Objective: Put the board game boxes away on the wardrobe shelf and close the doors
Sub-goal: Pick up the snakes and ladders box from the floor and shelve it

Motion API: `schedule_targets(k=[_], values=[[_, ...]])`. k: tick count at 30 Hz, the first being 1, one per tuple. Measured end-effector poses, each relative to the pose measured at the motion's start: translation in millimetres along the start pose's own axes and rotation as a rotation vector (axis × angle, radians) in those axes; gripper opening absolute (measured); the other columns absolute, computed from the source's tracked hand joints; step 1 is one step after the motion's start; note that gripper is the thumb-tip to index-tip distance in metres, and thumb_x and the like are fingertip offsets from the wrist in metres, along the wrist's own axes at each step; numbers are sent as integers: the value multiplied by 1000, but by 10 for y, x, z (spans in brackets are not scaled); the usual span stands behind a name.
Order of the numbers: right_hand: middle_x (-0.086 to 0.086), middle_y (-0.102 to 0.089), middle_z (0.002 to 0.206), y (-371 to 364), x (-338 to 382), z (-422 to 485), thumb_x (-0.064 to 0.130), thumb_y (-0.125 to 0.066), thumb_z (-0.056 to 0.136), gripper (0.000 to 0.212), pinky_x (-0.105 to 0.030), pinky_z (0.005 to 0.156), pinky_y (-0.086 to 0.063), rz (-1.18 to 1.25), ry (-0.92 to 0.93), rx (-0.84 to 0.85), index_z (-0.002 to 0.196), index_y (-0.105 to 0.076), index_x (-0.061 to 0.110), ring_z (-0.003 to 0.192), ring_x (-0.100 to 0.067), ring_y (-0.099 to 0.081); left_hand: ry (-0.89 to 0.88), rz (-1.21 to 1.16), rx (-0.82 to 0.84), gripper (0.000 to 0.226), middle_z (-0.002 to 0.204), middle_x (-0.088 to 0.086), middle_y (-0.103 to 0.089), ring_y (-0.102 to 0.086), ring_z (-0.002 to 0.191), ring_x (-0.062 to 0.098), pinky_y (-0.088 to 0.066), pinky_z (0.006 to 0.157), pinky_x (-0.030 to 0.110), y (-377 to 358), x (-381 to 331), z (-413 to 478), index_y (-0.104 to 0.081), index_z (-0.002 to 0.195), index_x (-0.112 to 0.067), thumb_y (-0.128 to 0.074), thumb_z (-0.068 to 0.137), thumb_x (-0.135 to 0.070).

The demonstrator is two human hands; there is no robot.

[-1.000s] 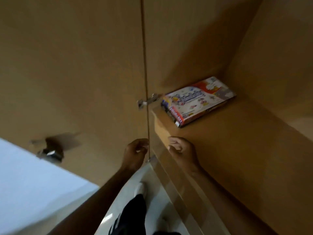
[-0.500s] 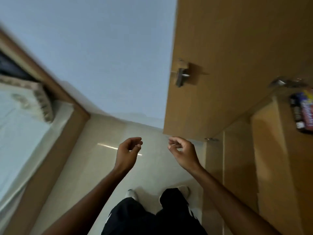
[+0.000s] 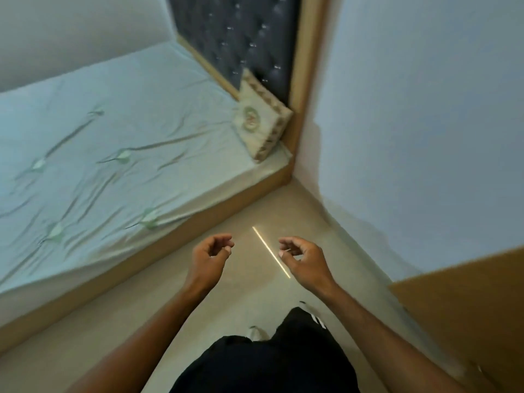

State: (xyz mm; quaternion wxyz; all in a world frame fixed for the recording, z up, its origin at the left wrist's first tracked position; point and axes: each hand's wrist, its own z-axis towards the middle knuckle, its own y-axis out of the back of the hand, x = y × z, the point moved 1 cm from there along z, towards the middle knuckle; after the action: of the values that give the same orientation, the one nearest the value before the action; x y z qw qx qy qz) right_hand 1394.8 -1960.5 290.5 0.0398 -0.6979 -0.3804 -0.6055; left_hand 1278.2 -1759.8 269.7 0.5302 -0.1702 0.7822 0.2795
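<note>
Across the left side lies a bed (image 3: 113, 123) under a pale, wrinkled sheet. Brown wardrobe door (image 3: 465, 316) occupies the lower right corner. Patterned cushion (image 3: 261, 123) leans against the headboard (image 3: 241, 38). Left hand (image 3: 208, 262) and right hand (image 3: 304, 260), fingers loosely curled, hold nothing.

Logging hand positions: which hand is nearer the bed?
Left. The left hand is over the floor close to the bed; the right hand is farther away, toward the wardrobe door.
</note>
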Motion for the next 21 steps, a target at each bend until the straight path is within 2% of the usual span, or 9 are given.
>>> schedule_targets(k=[4, 8, 12, 15, 18, 21], values=[[7, -71, 92, -717, 535, 557, 18, -69, 83, 25, -11, 73, -50, -112, 120, 210, 108, -70, 21, 78, 2, -64, 63, -84, -233, 27, 97, -1, -74, -68, 92, 14, -54, 81, 28, 816, 196, 33, -68, 101, -25, -65, 87, -2], [8, -70, 93, -1560, 1124, 1084, 19, -68, 85, 25, -10, 71, -50, -185, 214, 437, 109, -69, 24, 81, -2, -65, 129, -153, -470, 24, 98, 0, -73, -68, 93, 14, -55, 82, 25, 1556, 381, 90, -68, 105, -20, -65, 88, -4], [8, -70, 94, -2561, 1693, 1526, 19, -68, 85, 25, -19, 78, -55, -217, 321, 636, 109, -69, 24, 86, -6, -66, 191, -215, -642, 23, 99, -2, -73, -67, 93, 11, -55, 82, 23, 2291, 507, 223, -68, 104, -23, -65, 88, -7], [8, -70, 96, -3303, 2094, 1669, 20, -67, 86, 27, -18, 78, -53, -276, 382, 807, 113, -67, 23, 88, -4, -65, 252, -290, -810, 23, 101, -3, -72, -66, 95, 8, -51, 77, 16, 2789, 570, 222, -69, 109, -19, -64, 89, -9], [8, -69, 97, -3984, 2429, 1689, 19, -66, 87, 28, -15, 75, -52, -326, 479, 954, 114, -67, 20, 87, -3, -65, 284, -335, -939, 25, 103, -5, -71, -65, 97, 4, -52, 79, 14, 3219, 648, 134, -67, 113, -19, -64, 90, -11], [10, -69, 98, -4610, 2705, 1606, 21, -66, 86, 30, -21, 77, -55, -374, 559, 1078, 116, -67, 21, 88, -2, -64, 315, -392, -1086, 24, 103, -6, -71, -65, 97, 4, -52, 80, 15, 3611, 772, -35, -67, 112, -21, -64, 90, -12]])
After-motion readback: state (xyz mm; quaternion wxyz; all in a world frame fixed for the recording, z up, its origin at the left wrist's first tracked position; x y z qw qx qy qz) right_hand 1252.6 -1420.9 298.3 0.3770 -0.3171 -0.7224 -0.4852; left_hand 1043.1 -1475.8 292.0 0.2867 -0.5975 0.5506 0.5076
